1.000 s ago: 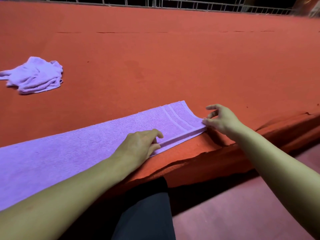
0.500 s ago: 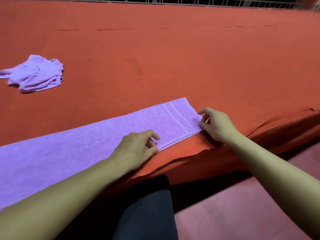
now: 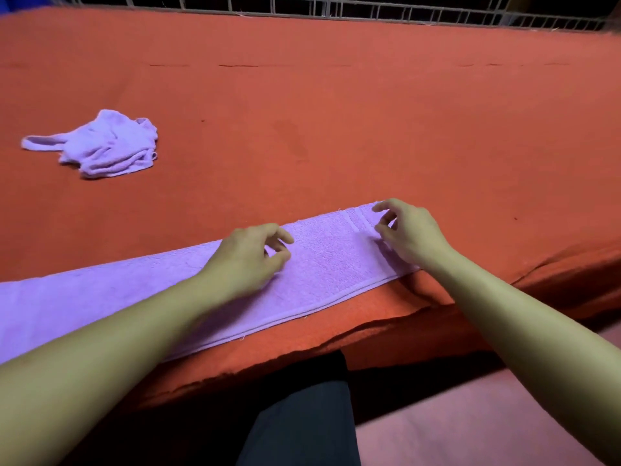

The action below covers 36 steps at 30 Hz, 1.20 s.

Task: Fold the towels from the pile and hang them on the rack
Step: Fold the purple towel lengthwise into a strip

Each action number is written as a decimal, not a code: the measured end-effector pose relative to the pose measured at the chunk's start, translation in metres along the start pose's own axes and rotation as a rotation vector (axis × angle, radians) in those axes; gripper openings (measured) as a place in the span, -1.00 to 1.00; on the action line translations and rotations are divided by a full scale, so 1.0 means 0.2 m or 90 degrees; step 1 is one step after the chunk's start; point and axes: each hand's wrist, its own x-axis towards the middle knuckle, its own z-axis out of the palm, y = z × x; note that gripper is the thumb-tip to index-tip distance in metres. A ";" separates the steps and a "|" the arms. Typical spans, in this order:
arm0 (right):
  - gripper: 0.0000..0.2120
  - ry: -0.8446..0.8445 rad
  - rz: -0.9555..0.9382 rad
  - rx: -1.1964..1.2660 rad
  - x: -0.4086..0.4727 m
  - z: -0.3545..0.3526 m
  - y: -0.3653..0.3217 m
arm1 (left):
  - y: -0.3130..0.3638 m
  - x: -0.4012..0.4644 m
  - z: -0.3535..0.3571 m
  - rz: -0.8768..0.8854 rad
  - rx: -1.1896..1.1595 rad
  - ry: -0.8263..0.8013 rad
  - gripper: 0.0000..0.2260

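A lilac towel (image 3: 322, 264), folded into a long strip, lies flat along the near edge of the red table (image 3: 336, 129). My left hand (image 3: 245, 264) hovers over the strip's middle, its fingers loosely curled with thumb and forefinger close together, and I see no cloth between them. Near the striped right end, my right hand (image 3: 413, 237) rests low over the towel with fingers loosely bent and holds nothing. A crumpled lilac towel (image 3: 104, 146) lies at the far left of the table.
A metal rack of thin bars (image 3: 369, 10) runs along the table's far edge. The red cover's front edge (image 3: 336, 344) is wrinkled and drops off just below the towel. A pink floor (image 3: 470, 432) shows at the lower right.
Both hands have left the towel's near edge and right corner and moved up over its top face. The towel now lies flat with its end smoothed down.
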 end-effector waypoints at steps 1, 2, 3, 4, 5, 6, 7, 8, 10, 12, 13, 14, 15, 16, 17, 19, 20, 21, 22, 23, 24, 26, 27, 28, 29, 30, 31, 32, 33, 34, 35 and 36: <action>-0.72 0.004 -0.004 0.004 0.06 0.00 0.01 | 0.00 0.05 0.00 0.010 0.025 0.004 -0.85; -0.70 0.005 -0.012 0.001 0.12 0.01 0.03 | 0.00 0.10 -0.01 0.018 0.055 0.005 -0.85; -0.67 0.001 -0.024 -0.009 0.18 0.01 0.05 | 0.00 0.15 -0.01 0.017 0.085 0.004 -0.85; -0.63 -0.010 -0.037 -0.022 0.24 0.01 0.08 | -0.02 0.20 -0.01 0.008 0.109 0.002 -0.82; -0.59 -0.027 -0.049 -0.036 0.30 0.01 0.11 | -0.03 0.24 -0.01 -0.005 0.127 -0.001 -0.79; -0.55 -0.048 -0.055 -0.050 0.35 0.01 0.14 | -0.05 0.28 -0.01 -0.018 0.139 -0.005 -0.77; -0.53 -0.071 -0.060 -0.069 0.39 0.02 0.16 | -0.07 0.30 0.00 -0.028 0.149 -0.012 -0.75; -0.53 -0.090 -0.070 -0.089 0.43 0.03 0.18 | -0.10 0.31 0.00 -0.036 0.156 -0.022 -0.74; -0.56 -0.129 -0.094 -0.133 0.48 0.05 0.21 | -0.16 0.33 0.00 -0.041 0.158 -0.040 -0.73; -0.59 -0.145 -0.115 -0.162 0.50 0.06 0.23 | -0.20 0.33 0.01 -0.041 0.156 -0.049 -0.73; -0.59 -0.141 -0.121 -0.163 0.51 0.06 0.24 | -0.21 0.34 0.00 -0.046 0.159 -0.055 -0.73; -0.59 -0.136 -0.123 -0.160 0.52 0.06 0.24 | -0.22 0.34 0.00 -0.052 0.168 -0.065 -0.73; -0.58 -0.135 -0.126 -0.160 0.53 0.05 0.25 | -0.22 0.35 -0.01 -0.058 0.181 -0.079 -0.74; -0.56 -0.135 -0.130 -0.159 0.53 0.04 0.25 | -0.23 0.35 -0.01 -0.064 0.188 -0.093 -0.74; -0.55 -0.133 -0.131 -0.157 0.54 0.03 0.25 | -0.24 0.36 -0.02 -0.067 0.179 -0.103 -0.74; -0.51 -0.117 -0.130 -0.120 0.53 0.01 0.25 | -0.26 0.36 -0.04 -0.071 0.111 -0.104 -0.72; -0.47 -0.108 -0.123 -0.089 0.52 -0.01 0.24 | -0.27 0.36 -0.05 -0.076 0.063 -0.099 -0.72; -0.44 -0.098 -0.111 -0.056 0.51 -0.03 0.24 | -0.27 0.35 -0.06 -0.081 0.015 -0.092 -0.72; -0.41 -0.091 -0.096 -0.024 0.50 -0.04 0.24 | -0.27 0.34 -0.07 -0.087 -0.028 -0.081 -0.71; -0.38 -0.085 -0.082 0.004 0.48 -0.06 0.24 | -0.26 0.33 -0.08 -0.092 -0.069 -0.066 -0.71; -0.37 -0.084 -0.069 0.026 0.47 -0.08 0.23 | -0.24 0.32 -0.09 -0.095 -0.102 -0.049 -0.70; -0.36 -0.081 -0.056 0.051 0.43 -0.12 0.22 | -0.20 0.27 -0.13 -0.103 -0.143 -0.017 -0.70; -0.36 -0.078 -0.056 0.055 0.40 -0.14 0.21 | -0.17 0.24 -0.14 -0.100 -0.148 -0.006 -0.70; -0.37 -0.074 -0.058 0.058 0.37 -0.16 0.21 | -0.14 0.21 -0.15 -0.090 -0.145 -0.002 -0.70; -0.37 -0.068 -0.064 0.059 0.33 -0.18 0.22 | -0.12 0.17 -0.15 -0.077 -0.135 -0.003 -0.70; -0.39 -0.061 -0.072 0.061 0.29 -0.20 0.22 | -0.09 0.13 -0.15 -0.063 -0.125 -0.008 -0.71; -0.40 -0.054 -0.080 0.065 0.25 -0.22 0.23 | -0.06 0.08 -0.15 -0.051 -0.112 -0.016 -0.72; -0.41 -0.046 -0.086 0.072 0.20 -0.23 0.24 | -0.04 0.04 -0.14 -0.039 -0.099 -0.021 -0.73; -0.41 -0.041 -0.090 0.078 0.15 -0.24 0.26 | -0.02 0.00 -0.13 -0.029 -0.089 -0.022 -0.74; -0.41 -0.041 -0.093 0.082 0.11 -0.25 0.27 | 0.00 -0.04 -0.13 -0.023 -0.082 -0.022 -0.74; -0.40 -0.045 -0.097 0.081 0.06 -0.25 0.29 | 0.02 -0.07 -0.11 -0.019 -0.076 -0.025 -0.74; -0.39 -0.049 -0.098 0.079 0.02 -0.25 0.30 | 0.03 -0.10 -0.10 -0.017 -0.070 -0.030 -0.74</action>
